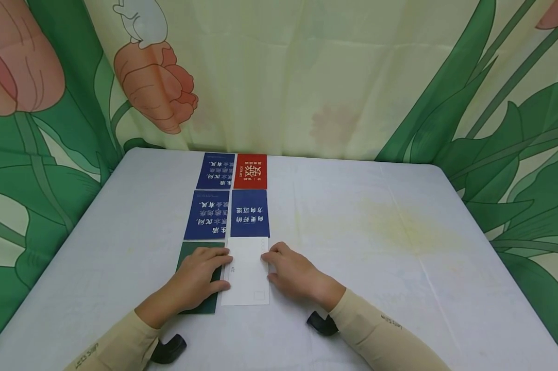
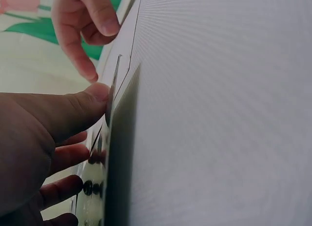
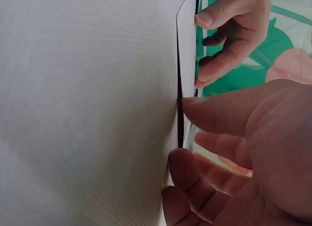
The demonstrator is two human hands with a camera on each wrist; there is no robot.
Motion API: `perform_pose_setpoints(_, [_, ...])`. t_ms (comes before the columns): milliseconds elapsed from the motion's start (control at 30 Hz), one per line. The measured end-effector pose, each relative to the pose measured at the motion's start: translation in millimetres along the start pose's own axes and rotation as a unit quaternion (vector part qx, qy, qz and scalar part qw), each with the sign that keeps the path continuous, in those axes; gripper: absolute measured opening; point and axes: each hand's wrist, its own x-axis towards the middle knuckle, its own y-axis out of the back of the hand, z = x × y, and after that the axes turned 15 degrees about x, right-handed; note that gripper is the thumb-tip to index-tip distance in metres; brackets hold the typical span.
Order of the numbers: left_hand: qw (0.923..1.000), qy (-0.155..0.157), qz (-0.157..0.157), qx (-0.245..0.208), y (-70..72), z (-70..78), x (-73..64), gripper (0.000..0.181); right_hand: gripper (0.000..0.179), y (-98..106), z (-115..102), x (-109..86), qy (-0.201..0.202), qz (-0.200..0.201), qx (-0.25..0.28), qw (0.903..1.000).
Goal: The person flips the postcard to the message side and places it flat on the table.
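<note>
A white postcard, blank side up with a small printed box in one corner, lies at the near end of the right-hand column of cards. My left hand rests over a dark green card, its fingertips and thumb touching the postcard's left edge. At the opposite edge, my right hand touches the postcard with thumb and fingertips. In the right wrist view a dark gap shows beneath the card's edge beside the right thumb. The left wrist view shows the left thumb against a card's raised edge.
Beyond the postcard lie a blue card and a red card. Two blue cards with white writing form the left column. A white cloth covers the table; a flower-patterned curtain hangs behind.
</note>
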Motion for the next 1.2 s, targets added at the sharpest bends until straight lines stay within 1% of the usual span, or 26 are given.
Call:
perform_pose_setpoints(133, [1.0000,-0.005,-0.004,-0.006,-0.5,-0.9,0.3,0.058,0.046,0.4,-0.1,0.8,0.019,-0.005,-0.014,0.9997])
perform_pose_setpoints(200, [0.9999,-0.005,-0.008,-0.008,-0.5,-1.2,0.6,0.058,0.048,0.6,-0.6,0.5,0.021,-0.012,-0.021,0.9995])
perform_pose_setpoints(433, [0.9997,0.000,-0.022,-0.003,1.0,-0.8,0.4,0.057,0.052,1.1,-3.1,-0.3,0.008,-0.024,-0.034,0.9991])
perform_pose_setpoints(567, [0.9996,0.003,-0.029,-0.001,3.3,0.4,0.0,0.054,0.053,1.7,-4.0,-1.1,0.010,-0.027,-0.036,0.9989])
perform_pose_setpoints(667, [0.9995,0.007,-0.032,-0.003,3.9,0.3,0.1,0.056,0.055,2.1,-3.9,-0.8,0.006,-0.027,-0.034,0.9990])
perform_pose_setpoints(800, [0.9995,0.009,-0.030,-0.008,4.1,-0.4,0.3,0.059,0.056,2.6,-3.4,0.6,0.004,-0.025,-0.028,0.9993])
perform_pose_setpoints(1033, [0.9994,0.002,-0.032,-0.012,6.8,1.7,-1.3,0.061,0.055,4.1,-4.2,-0.6,0.002,-0.029,-0.021,0.9994])
perform_pose_setpoints(1200, [0.9997,-0.002,-0.010,-0.021,13.4,-1.2,0.8,0.062,0.057,15.5,-1.9,-1.5,0.006,-0.024,0.000,0.9997])
